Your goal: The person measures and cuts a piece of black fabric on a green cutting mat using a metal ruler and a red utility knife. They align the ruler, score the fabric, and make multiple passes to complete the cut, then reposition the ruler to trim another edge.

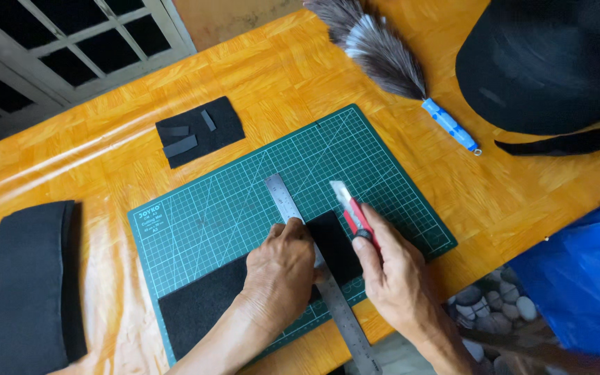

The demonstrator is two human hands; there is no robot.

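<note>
The left hand (282, 267) presses flat, palm down, on a steel ruler (314, 271) that lies across a black felt sheet (199, 305) on a green cutting mat (244, 201). The hand grips nothing; it clamps by downward pressure, fingertips spread over the ruler's upper part and onto the sheet beside it.

The right hand (394, 267) is closed around a red utility knife (354, 212), forefinger along the back of the handle, blade extended and pointing away from the body. The blade tip sits just beyond the far edge of the sheet, close to the ruler's right edge.

Handling, judged from appearance:
- The felt sheet looks thin, soft and light. It probably drags or bunches under a blade unless it is pinned close to the cut line. Hold it through the ruler, not by a free edge.
- The ruler is stiff and smooth and may slide on the fabric. Pressure belongs near the blade's position, with fingertips kept back from the cutting edge.
- The knife is light and rigid, with a sharp, exposed blade. Take it by the handle only.

Beyond the left hand, well apart, lies a small black piece with cut strips (199, 130). Far left lies a folded black stack (32, 288). Beyond the knife lies a feather duster (390, 66).
</note>
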